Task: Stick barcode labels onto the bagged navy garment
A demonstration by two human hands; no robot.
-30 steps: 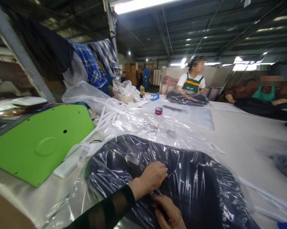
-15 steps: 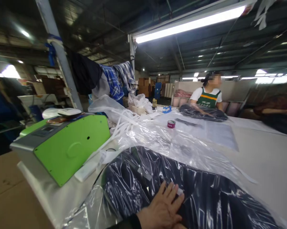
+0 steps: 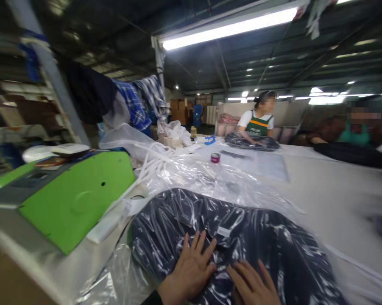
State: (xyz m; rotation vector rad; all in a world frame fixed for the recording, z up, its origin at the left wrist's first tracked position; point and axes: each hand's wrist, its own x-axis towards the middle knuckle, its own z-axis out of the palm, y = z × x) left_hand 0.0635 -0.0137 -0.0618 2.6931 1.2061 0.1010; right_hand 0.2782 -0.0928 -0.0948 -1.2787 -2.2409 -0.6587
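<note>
A large dark padded item in a clear plastic bag (image 3: pixel 292 245) lies on the table in front of me, its shiny film wrinkled. Its exact kind is hidden by the glare. My left hand (image 3: pixel 192 269) rests flat on the bag with fingers spread. To its right, my right hand (image 3: pixel 254 284) also lies on the film, fingers stretched out and slightly apart. Just above both hands, a small white label (image 3: pixel 223 231) shows on the package. Loose clear plastic (image 3: pixel 104 284) spreads from the bag's lower left side.
A green and grey machine (image 3: pixel 79 199) stands at the left. Behind the package are clear plastic sheets (image 3: pixel 191 173), white strips (image 3: pixel 149 165), a purple tape roll (image 3: pixel 215 158) and a blue tape dispenser (image 3: pixel 210 140). Two people work across the white table (image 3: pixel 324 190) with dark items.
My right hand has come into fuller view and lies on the bag. My left hand has shifted left, uncovering the white label. The view has turned slightly right.
</note>
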